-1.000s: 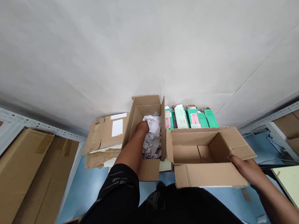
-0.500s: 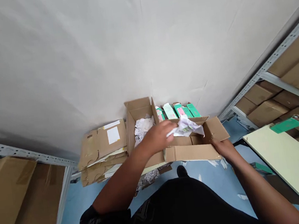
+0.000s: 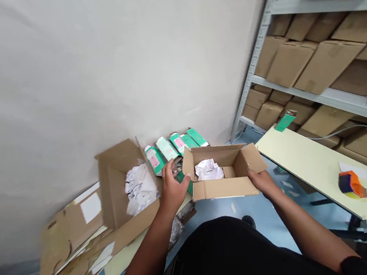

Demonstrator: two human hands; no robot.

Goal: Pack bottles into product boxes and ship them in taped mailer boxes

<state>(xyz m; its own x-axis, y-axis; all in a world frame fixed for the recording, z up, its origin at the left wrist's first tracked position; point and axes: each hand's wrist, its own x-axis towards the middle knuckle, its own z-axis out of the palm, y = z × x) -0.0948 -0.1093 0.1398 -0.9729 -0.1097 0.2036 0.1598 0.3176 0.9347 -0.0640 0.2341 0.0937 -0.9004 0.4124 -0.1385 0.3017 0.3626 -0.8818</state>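
Observation:
In front of me is a small open cardboard box (image 3: 229, 187) with its flaps folded outward. Crumpled white paper (image 3: 209, 170) lies at the left of its inside. My right hand (image 3: 264, 183) grips the box at its near right corner. By the left flap is my left hand (image 3: 172, 187), fingers apart and holding nothing; whether its thumb touches the flap I cannot tell. To the left stands a larger open cardboard box (image 3: 112, 192), with a heap of crumpled paper (image 3: 140, 188) inside.
Several green-and-white cartons (image 3: 179, 142) lie along the wall. Flattened cardboard (image 3: 70, 232) is stacked at left. A pale table (image 3: 318, 153) on the right bears an orange tape dispenser (image 3: 350, 184) and a green carton (image 3: 285, 121). Shelves (image 3: 330, 87) full of boxes rise behind it.
The crumpled paper has left my left hand and now lies in the small box. My left hand has drawn back to the box's left end. The view has turned right.

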